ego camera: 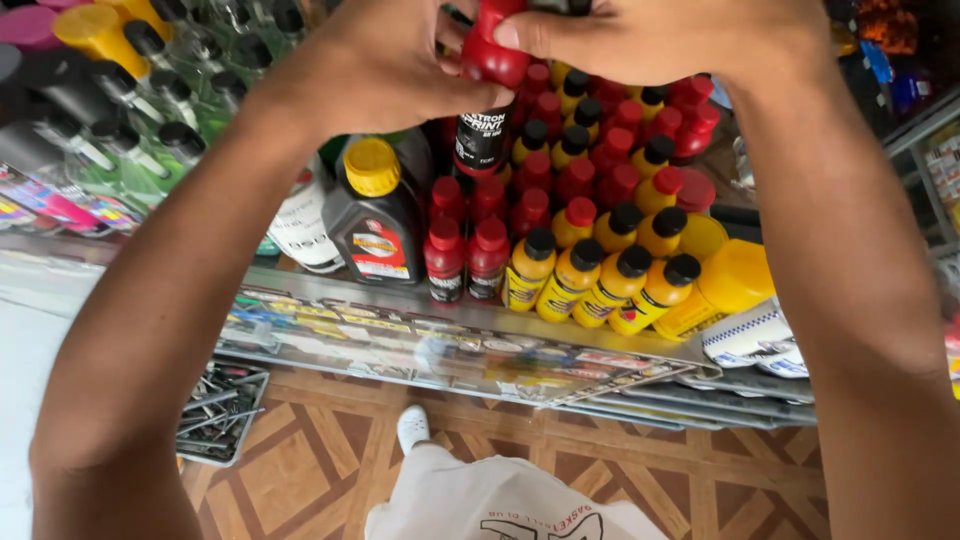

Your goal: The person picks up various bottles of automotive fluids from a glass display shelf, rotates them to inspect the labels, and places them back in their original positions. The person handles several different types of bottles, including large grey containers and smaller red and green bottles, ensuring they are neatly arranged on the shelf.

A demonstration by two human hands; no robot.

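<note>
Both hands (400, 60) grip red-capped bottle (485, 100) (black body)

Brown patterned tile floor (300, 470), glass-topped shop counter (450, 350), crowded shelves (930, 160)

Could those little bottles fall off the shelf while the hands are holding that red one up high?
Maybe. Both the left hand and the right hand grip the red bottle right above the packed rows of red bottles and yellow bottles. If it slips, it could knock several over like dominoes. The front yellow ones stand close to the shelf edge, so a bump might tip them onto the floor.
</note>
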